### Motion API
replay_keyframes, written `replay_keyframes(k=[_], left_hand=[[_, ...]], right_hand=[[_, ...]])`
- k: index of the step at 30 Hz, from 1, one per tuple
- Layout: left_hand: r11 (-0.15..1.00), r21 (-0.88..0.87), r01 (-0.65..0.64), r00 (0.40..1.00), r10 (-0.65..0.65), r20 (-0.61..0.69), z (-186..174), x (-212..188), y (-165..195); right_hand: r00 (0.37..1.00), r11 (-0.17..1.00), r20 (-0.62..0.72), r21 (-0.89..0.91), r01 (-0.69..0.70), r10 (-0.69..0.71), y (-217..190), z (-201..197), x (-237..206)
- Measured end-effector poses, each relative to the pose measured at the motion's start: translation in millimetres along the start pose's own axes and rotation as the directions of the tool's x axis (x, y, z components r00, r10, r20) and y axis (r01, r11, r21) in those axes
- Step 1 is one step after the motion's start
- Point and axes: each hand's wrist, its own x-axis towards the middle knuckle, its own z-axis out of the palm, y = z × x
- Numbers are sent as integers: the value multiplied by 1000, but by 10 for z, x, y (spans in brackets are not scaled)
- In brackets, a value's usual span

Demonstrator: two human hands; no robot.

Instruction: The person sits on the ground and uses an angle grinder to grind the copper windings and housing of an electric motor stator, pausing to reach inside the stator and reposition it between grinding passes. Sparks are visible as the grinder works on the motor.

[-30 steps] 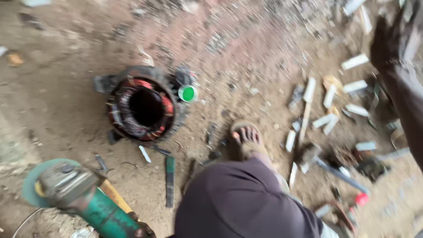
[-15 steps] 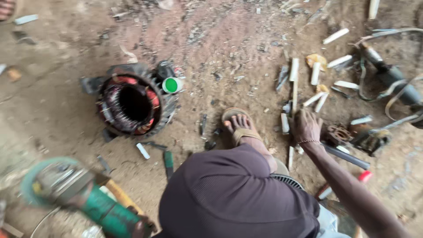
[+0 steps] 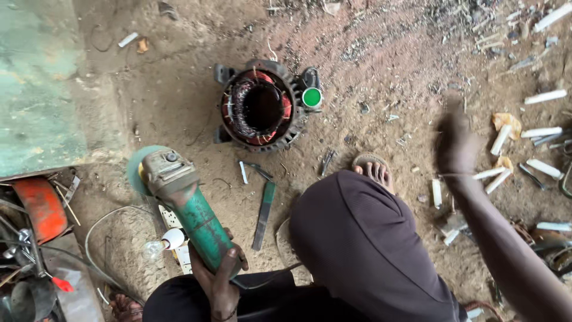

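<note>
My left hand [image 3: 218, 281] grips the body of a green angle grinder [image 3: 185, 203] low at the bottom centre, its disc guard pointing away from me over the dirt. My right hand [image 3: 459, 146] is stretched out to the right and blurred by motion, above scattered white tube pieces [image 3: 490, 173]; whether it holds anything cannot be made out. A round motor stator [image 3: 259, 107] with red and copper windings stands on the ground ahead, with a green cap [image 3: 311, 97] at its right side. My bent knee [image 3: 357, 238] and sandalled foot [image 3: 372, 170] lie between the two hands.
A dark flat metal bar [image 3: 264, 214] lies beside the grinder. A white power strip with a bulb [image 3: 171, 240] and a cable sit under it. A green slab [image 3: 36, 83] and a pile of red and grey scrap [image 3: 42, 206] fill the left. More white tubes [image 3: 539, 132] lie at the right.
The view has swung so the stator sits nearer the centre. My right hand has lifted off the tube pieces on the ground and moves fast. My left hand on the grinder has come into view.
</note>
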Motion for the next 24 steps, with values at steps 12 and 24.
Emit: replay_keyframes(k=[12,24], left_hand=[[996,-84,11,998,-16,-64,-733,1265,846],[991,-132,35,998,-42,-52,-691,1686,1109]], right_hand=[[1000,915,-3,-402,-17,18,-705,893,1361],[991,750,131,-652,106,-27,-1014,1263,2001]])
